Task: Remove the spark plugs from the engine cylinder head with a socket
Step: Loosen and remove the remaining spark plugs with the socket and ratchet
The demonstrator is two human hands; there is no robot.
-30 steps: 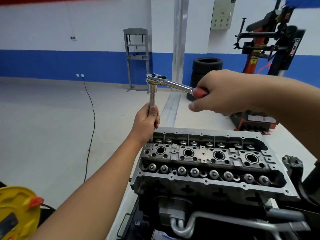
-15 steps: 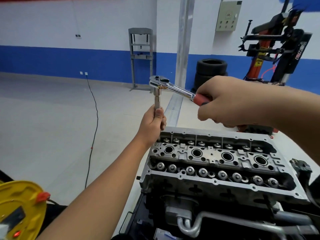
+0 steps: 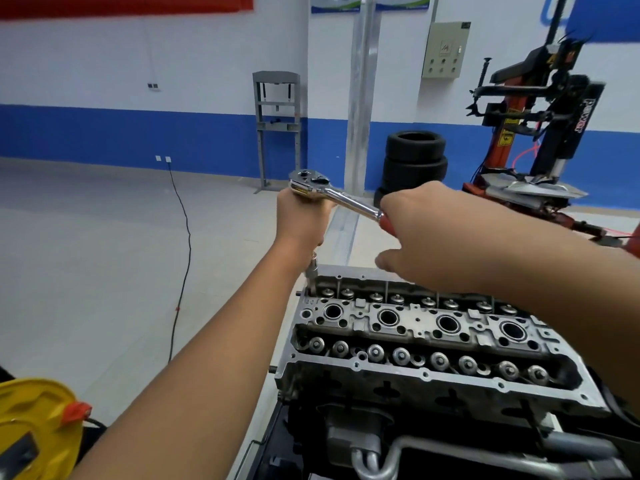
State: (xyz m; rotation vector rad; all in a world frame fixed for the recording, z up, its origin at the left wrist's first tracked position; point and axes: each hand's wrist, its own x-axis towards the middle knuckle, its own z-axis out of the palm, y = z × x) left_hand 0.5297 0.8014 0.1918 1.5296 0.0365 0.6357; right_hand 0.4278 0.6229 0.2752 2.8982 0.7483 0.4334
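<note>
The grey cylinder head (image 3: 420,374) lies in front of me, with a row of open spark plug wells (image 3: 388,317) along its middle. I hold a chrome ratchet (image 3: 341,199) with a red handle above its far left end. My right hand (image 3: 422,233) grips the red handle. My left hand (image 3: 301,220) is wrapped round the extension bar just under the ratchet head. The socket end (image 3: 313,271) sticks out below that hand, at the far left corner of the head. I cannot tell whether a spark plug sits in the socket.
A yellow cable reel (image 3: 34,427) sits at the lower left, and a black cable (image 3: 185,265) runs across the floor. Stacked tyres (image 3: 414,157), a lift column (image 3: 360,98), a grey press frame (image 3: 277,126) and a red tyre changer (image 3: 540,140) stand behind.
My left hand has slid up the extension bar to just under the ratchet head, and the socket end now shows below it. The right hand keeps its grip on the handle.
</note>
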